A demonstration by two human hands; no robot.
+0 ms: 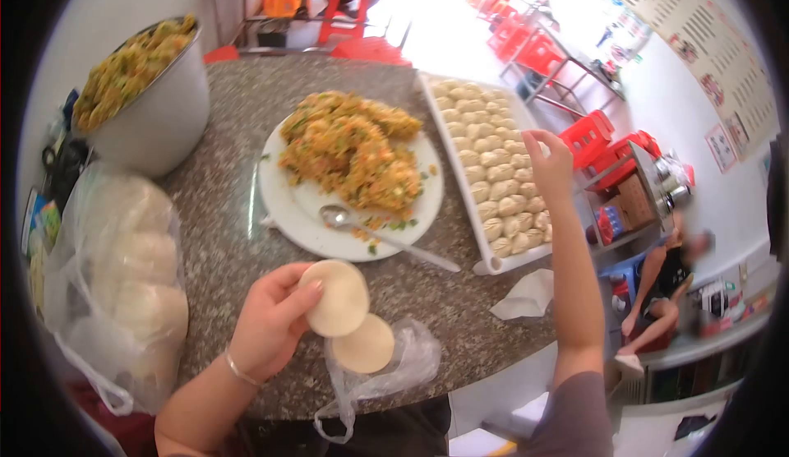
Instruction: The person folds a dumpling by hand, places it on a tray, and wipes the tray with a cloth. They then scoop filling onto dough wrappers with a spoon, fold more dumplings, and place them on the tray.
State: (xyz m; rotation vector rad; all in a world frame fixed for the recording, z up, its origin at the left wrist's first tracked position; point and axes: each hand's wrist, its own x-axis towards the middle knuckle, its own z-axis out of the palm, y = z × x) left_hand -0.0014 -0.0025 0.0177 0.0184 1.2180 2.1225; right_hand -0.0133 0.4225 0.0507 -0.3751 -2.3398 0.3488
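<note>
My left hand (275,313) is closed on a round, pale dumpling wrapper (339,299), pinched between thumb and fingers above the counter. Just below it, a second wrapper (364,344) lies on a clear plastic bag (411,362). My right hand (549,163) reaches out over the right side of a white tray (452,149) filled with rows of folded dumplings (497,169). Its finger and thumb look apart, and nothing shows between them. Between my hands stands a white plate (308,231) heaped with orange-yellow chopped filling (353,149), with a metal spoon (394,242) resting on it.
A large metal pot (160,120) of the same filling stands at the left, behind a plastic bag (123,276) of stacked pale wrappers. Crumpled white paper (526,294) lies on the speckled counter (226,235). A seated person (670,272) and red stools (588,138) are farther right.
</note>
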